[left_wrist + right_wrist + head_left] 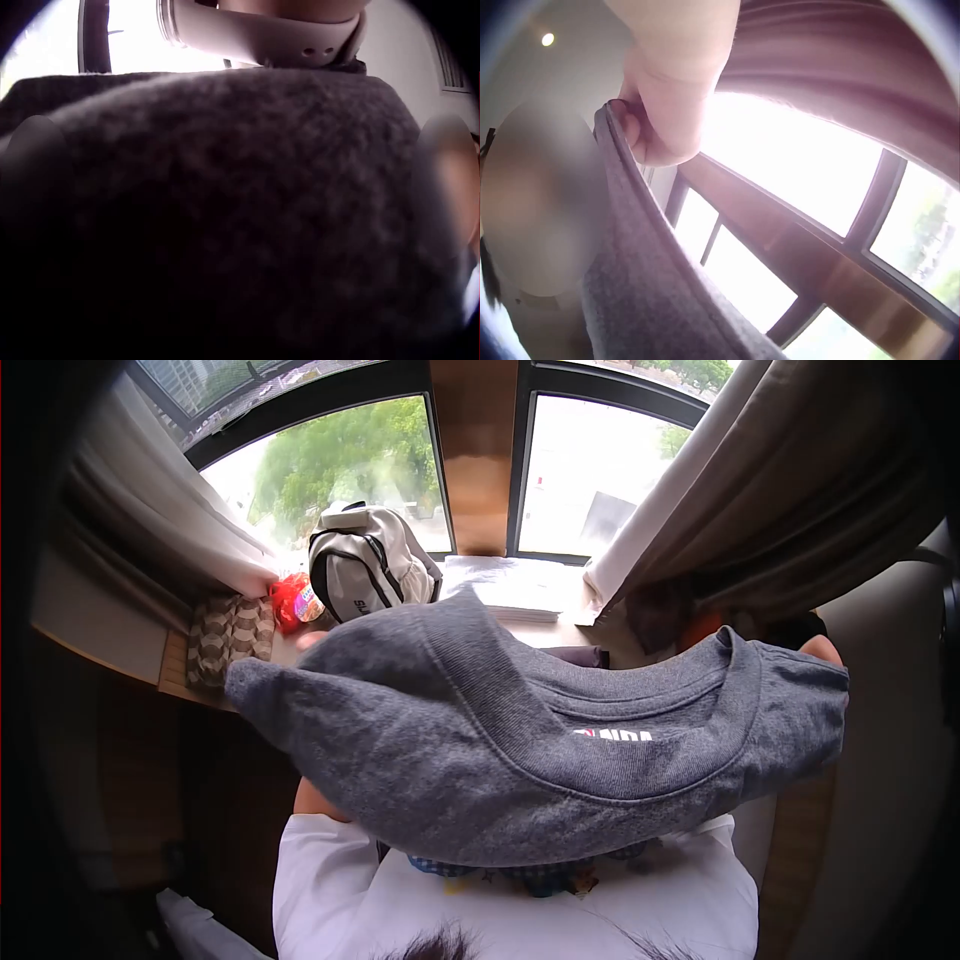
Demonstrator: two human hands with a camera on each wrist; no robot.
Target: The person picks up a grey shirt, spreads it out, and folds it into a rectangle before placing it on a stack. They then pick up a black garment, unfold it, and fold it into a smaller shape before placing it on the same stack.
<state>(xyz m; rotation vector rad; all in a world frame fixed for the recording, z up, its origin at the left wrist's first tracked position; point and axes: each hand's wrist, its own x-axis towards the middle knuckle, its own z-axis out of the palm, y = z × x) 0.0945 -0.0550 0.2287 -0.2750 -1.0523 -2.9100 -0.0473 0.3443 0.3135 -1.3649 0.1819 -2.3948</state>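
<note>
A dark grey T-shirt (420, 760) is held up in front of the person's body, its ribbed neckline facing upward and white lettering showing inside the collar. The right hand (667, 127) pinches the shirt's edge with curled fingers in the right wrist view; only a bit of it shows past the shirt's right end in the head view. Most of the left hand (313, 641) is hidden behind the raised left part of the shirt, so I cannot tell how its fingers lie. Grey cloth fills most of the left wrist view, below a pale wrist strap (262, 37).
A light backpack (375, 560) stands on the window ledge beyond the shirt. Beside it are a red package (290, 603) and a patterned cloth item (228, 635). A white stack (505, 588) lies right of the backpack. Curtains (790, 480) hang at both sides.
</note>
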